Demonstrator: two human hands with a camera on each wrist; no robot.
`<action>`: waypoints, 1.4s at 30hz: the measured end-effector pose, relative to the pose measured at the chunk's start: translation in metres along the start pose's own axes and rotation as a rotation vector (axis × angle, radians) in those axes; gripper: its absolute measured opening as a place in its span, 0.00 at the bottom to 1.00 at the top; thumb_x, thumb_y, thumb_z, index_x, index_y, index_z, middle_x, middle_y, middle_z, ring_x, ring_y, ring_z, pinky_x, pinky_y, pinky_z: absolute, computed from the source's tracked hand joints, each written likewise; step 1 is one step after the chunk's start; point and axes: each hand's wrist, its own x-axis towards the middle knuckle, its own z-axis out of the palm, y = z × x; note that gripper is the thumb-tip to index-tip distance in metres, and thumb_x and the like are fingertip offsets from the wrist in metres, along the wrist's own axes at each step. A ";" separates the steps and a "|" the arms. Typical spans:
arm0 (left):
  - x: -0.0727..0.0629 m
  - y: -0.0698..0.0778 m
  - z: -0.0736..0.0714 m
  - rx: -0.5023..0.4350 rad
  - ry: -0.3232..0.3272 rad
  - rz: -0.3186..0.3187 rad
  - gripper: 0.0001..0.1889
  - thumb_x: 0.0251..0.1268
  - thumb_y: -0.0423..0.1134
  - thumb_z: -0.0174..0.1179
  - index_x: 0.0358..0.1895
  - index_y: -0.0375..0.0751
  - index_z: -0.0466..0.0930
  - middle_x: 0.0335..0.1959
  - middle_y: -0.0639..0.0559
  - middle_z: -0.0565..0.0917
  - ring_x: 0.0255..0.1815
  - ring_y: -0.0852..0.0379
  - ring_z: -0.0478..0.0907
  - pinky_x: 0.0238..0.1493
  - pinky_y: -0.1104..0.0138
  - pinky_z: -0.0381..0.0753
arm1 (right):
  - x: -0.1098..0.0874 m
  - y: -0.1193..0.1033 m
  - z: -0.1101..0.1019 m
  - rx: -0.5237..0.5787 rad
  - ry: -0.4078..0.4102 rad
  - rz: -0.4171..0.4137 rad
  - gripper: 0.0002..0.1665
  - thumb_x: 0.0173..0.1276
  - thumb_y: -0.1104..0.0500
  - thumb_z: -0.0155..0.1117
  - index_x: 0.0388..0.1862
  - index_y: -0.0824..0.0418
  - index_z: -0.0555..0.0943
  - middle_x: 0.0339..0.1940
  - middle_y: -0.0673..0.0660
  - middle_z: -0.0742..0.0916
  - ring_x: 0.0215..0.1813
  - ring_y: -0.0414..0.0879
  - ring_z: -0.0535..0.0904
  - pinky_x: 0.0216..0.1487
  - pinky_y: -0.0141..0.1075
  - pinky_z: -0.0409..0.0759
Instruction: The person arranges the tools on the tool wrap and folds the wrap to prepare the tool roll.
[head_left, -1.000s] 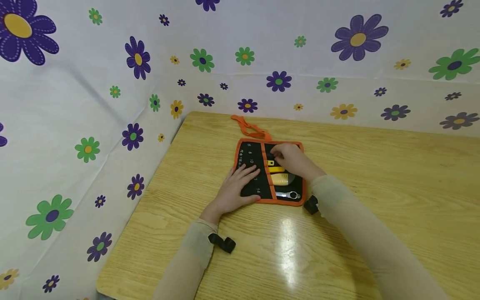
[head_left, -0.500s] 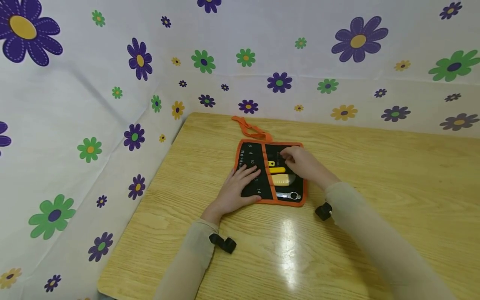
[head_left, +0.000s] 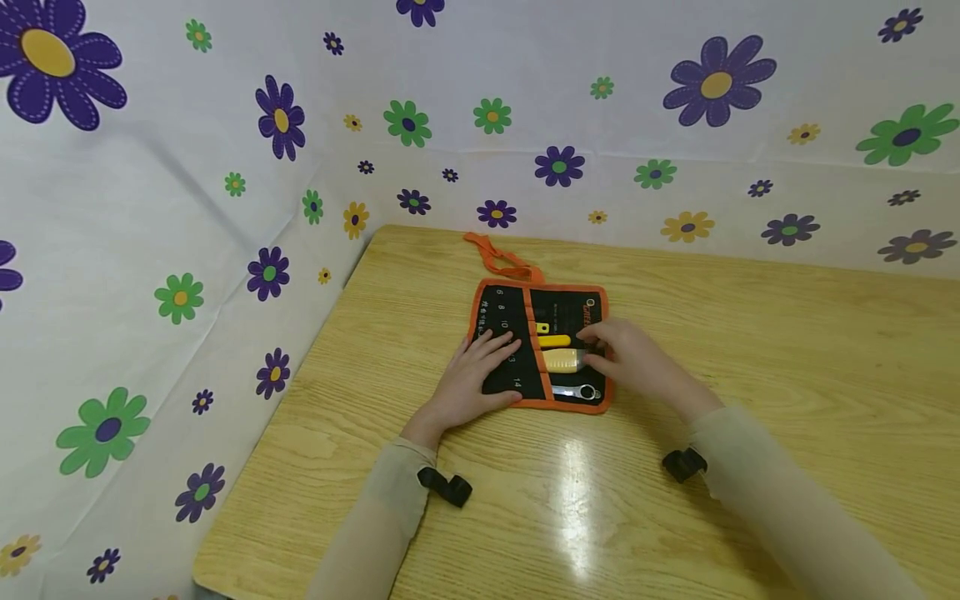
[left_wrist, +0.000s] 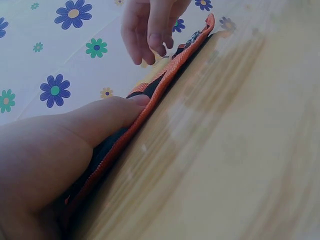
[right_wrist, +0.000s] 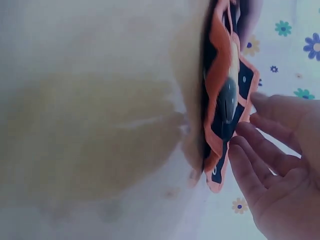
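Observation:
A black tool roll (head_left: 530, 377) with orange trim and numbered pockets lies unrolled on the table. My left hand (head_left: 468, 379) rests on its pocket side, fingers spread, thumb at the near edge. Over the roll's right part is my right hand (head_left: 637, 360), holding nothing, its fingertips overlapping the grey end of a cream-handled tool (head_left: 560, 360). That rounded grey end (right_wrist: 228, 102) shows in the right wrist view, apart from the loosely bent fingers. A yellow handle (head_left: 554, 341), a small yellow piece with a hole (head_left: 542, 328) and a ring-ended wrench (head_left: 577, 392) also sit in pockets.
An orange tie strap (head_left: 495, 257) trails from the roll's far edge. The wooden table (head_left: 787, 358) stands against a white wall covering (head_left: 487, 50) with printed flowers, at the back and left. A black strap mount (head_left: 446, 486) is on the left wrist.
My right hand has moved nearer and to the right across the roll, baring its far right corner, and now covers part of the cream-handled tool's end. My left hand stays in place.

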 end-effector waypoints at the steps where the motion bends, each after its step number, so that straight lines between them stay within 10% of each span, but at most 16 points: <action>1: 0.000 0.000 0.000 -0.001 0.000 -0.001 0.40 0.62 0.59 0.60 0.75 0.53 0.56 0.76 0.55 0.54 0.77 0.51 0.41 0.73 0.51 0.33 | -0.004 -0.001 0.001 0.003 0.000 -0.015 0.15 0.64 0.64 0.66 0.49 0.69 0.80 0.43 0.60 0.83 0.40 0.50 0.77 0.41 0.42 0.78; 20: -0.001 0.002 -0.001 0.015 0.010 0.001 0.40 0.62 0.59 0.60 0.75 0.52 0.57 0.75 0.54 0.55 0.76 0.51 0.43 0.73 0.51 0.35 | -0.034 -0.009 0.015 -0.236 -0.097 -0.228 0.26 0.55 0.48 0.74 0.46 0.64 0.82 0.42 0.54 0.79 0.40 0.45 0.75 0.40 0.37 0.79; 42: 0.001 -0.005 0.005 -0.116 0.095 -0.051 0.33 0.63 0.55 0.61 0.70 0.52 0.66 0.72 0.57 0.62 0.76 0.57 0.46 0.74 0.57 0.35 | -0.030 -0.013 0.021 -0.460 0.002 -0.361 0.10 0.59 0.65 0.71 0.39 0.66 0.83 0.33 0.56 0.82 0.34 0.45 0.78 0.34 0.34 0.80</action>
